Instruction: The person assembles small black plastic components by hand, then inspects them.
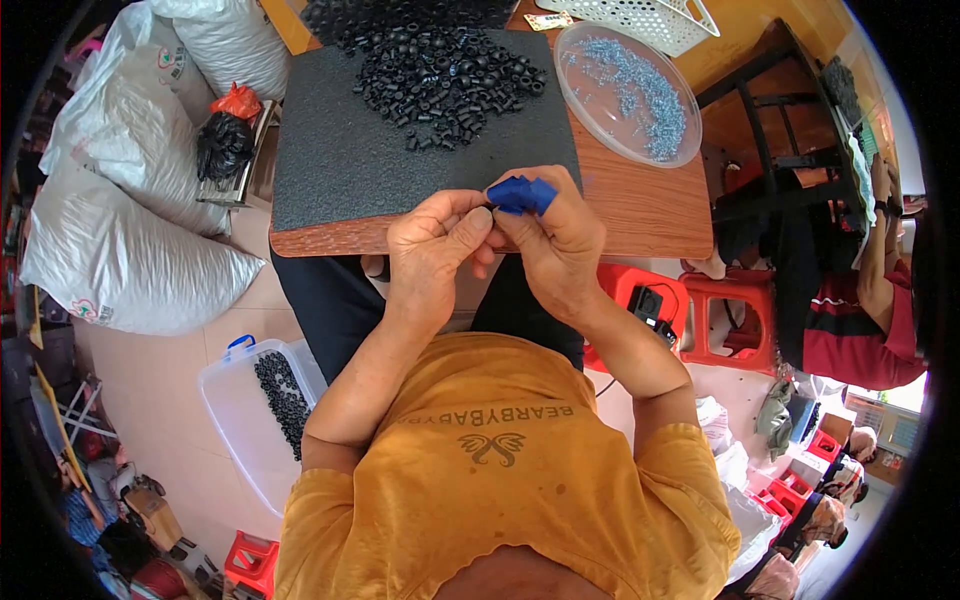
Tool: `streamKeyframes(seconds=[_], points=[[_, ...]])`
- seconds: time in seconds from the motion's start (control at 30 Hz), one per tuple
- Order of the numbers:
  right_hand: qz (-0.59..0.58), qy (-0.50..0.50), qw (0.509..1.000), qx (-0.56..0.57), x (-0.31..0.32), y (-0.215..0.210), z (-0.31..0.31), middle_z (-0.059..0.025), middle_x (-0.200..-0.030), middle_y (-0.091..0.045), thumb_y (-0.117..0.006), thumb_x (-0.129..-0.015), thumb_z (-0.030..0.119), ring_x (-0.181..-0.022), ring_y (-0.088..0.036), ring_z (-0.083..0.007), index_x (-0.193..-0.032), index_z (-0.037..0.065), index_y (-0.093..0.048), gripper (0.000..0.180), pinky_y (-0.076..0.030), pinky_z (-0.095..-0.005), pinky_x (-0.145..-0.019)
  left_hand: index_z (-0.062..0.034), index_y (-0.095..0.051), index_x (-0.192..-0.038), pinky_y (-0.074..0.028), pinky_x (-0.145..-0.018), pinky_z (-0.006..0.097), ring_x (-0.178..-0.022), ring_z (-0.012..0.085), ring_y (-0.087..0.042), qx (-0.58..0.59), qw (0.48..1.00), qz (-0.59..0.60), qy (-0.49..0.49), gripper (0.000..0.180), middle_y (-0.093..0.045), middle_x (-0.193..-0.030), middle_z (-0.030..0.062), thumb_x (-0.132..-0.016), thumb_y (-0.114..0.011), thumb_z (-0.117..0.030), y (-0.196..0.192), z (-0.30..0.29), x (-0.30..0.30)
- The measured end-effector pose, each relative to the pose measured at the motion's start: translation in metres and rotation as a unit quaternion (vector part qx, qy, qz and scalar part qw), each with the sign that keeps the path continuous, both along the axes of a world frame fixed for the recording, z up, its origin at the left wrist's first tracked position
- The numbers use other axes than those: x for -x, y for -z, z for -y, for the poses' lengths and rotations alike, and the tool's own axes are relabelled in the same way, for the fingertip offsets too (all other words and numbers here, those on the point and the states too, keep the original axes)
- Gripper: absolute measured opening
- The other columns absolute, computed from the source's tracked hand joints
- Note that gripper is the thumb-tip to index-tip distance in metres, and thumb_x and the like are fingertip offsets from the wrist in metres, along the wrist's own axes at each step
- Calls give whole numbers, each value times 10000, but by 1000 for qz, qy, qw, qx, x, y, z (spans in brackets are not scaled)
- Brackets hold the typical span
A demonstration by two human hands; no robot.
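My left hand (432,240) and my right hand (556,240) meet at the near edge of a black foam mat (340,150) on a wooden table (650,215). The fingertips of both pinch one small black part (490,207) between them. Blue finger covers (522,193) wrap the thumb and forefinger of my right hand. A heap of small black rubber parts (450,75) lies on the far side of the mat. To the right of the mat stands a clear round dish (575,85) holding several small silver screws (640,85).
A clear plastic bin (235,410) with black parts stands on the floor at my left. Large white sacks (130,200) lie left of the table. A white basket (650,20) sits at the table's far end. Red stools (725,310) and another person (860,320) are on the right.
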State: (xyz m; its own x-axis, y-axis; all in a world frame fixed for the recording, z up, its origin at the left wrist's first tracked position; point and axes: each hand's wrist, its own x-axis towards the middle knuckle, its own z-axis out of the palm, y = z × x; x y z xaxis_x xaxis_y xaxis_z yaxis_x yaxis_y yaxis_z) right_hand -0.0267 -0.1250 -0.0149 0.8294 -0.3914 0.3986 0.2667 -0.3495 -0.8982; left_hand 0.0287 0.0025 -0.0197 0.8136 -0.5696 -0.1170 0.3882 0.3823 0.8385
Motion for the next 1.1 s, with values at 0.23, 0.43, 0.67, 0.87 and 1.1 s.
streamKeyframes(seconds=[0.23,0.43,0.67,0.87,1.1], points=[[24,-24,998,51,5,-1,5,-112,-960,-633,-675,-749,-75,-900,-600,-268,-969,20,-644,241,-494,-342,-754,43,-646,-978,-449,-498,194,-582,85,-578,-13,1000,-22,15,160,-666,-733,86,-883,-640,-85,-1,-2,-4],[-7,-34,989,142,5,-14,19,-123,-883,-598,-766,-696,50,-838,-586,-302,-1002,-3,-619,344,-487,-375,-697,43,-645,-932,-456,-525,213,-569,103,-570,-16,999,-20,-23,148,-655,-734,81,-869,-646,-91,-3,0,-4],[89,-58,924,368,-11,-13,24,-132,-789,-529,-769,-636,116,-713,-518,-318,-775,16,-535,290,-428,-421,-601,46,-635,-927,-480,-591,226,-591,117,-585,-30,999,6,-36,130,-652,-760,80,-883,-618,-75,-9,6,-3],[120,-46,887,443,-14,-9,23,-132,-730,-486,-742,-627,126,-684,-489,-300,-707,33,-504,268,-399,-410,-590,43,-639,-916,-498,-645,232,-657,113,-604,-13,999,4,-36,107,-662,-785,83,-891,-597,-53,-11,4,-2],[163,-46,871,460,-18,-7,28,-116,-691,-458,-735,-573,128,-645,-475,-285,-663,49,-470,291,-388,-394,-552,39,-660,-926,-488,-709,221,-740,90,-604,1,1000,16,-27,125,-667,-816,61,-901,-607,-72,-5,6,-3]])
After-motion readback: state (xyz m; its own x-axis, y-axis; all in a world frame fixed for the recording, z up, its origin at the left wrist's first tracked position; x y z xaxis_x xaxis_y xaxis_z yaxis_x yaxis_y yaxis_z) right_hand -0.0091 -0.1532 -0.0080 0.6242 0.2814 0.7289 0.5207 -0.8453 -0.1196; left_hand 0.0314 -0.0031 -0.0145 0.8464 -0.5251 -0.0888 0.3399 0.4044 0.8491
